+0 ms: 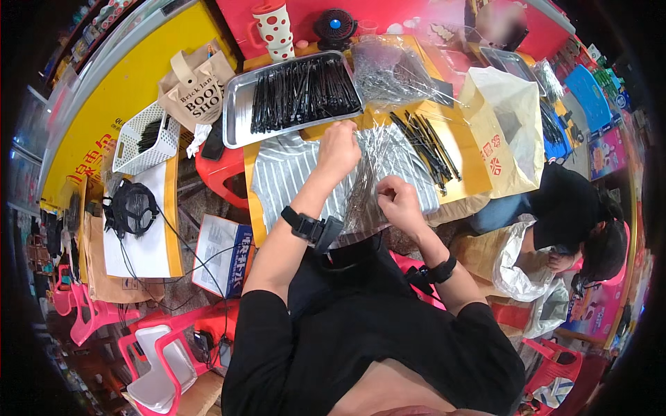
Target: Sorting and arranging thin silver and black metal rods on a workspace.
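A bundle of thin, silvery wire-like strands (pixel 371 166) lies between my hands on a grey-and-white striped cloth (pixel 295 170). My left hand (pixel 338 151), fingers closed, is just below the near edge of a metal tray (pixel 238 104). What its fingers hold is too small to make out. Many slim black sticks (pixel 305 93) fill the tray. At the right side of the strands my right hand (pixel 400 202) is closed in a pinch, with its contents hidden. Beyond it, more black sticks (pixel 427 149) lie in a loose group on the yellow table (pixel 479 177).
A clear plastic bag of strands (pixel 395 69) lies behind the striped cloth. A dotted tumbler (pixel 275 31) and a small black fan (pixel 335 28) stand at the back. An open paper bag (pixel 510 125) and a seated person (pixel 569 208) are at right. A white basket (pixel 146 139) stands left.
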Demonstrator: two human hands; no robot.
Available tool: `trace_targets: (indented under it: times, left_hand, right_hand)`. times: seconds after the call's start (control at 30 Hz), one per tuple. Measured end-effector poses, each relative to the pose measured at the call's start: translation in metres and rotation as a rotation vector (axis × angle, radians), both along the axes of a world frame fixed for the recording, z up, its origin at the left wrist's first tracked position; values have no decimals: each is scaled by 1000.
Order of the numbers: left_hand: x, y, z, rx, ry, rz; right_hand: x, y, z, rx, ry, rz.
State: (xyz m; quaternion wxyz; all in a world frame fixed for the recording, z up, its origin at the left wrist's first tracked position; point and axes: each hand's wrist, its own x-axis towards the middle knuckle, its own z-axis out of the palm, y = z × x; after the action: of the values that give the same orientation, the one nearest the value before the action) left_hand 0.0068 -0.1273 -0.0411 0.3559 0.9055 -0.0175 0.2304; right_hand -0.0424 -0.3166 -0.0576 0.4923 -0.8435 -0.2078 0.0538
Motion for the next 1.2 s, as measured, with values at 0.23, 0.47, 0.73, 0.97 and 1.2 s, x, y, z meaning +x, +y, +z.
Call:
trace_targets:
  times: [0.23,0.47,0.73,0.97,1.2]
  left_hand:
    - [13,2,-1,148,262,139]
    - [20,13,-8,224,302,68]
    - [-18,21,18,219,243,-78]
    - [-20,-1,49,200,226,-309]
    - [-6,-4,53,240,223,-235]
  right_hand:
    - [27,-13,23,85,-88,-74]
    - [124,-68,31,-274,-526,-267]
    - [208,-94,5,-941,-653,15]
    - [226,-94,5,-895,-861,250]
    - [234,-109,17,-848,-665,280]
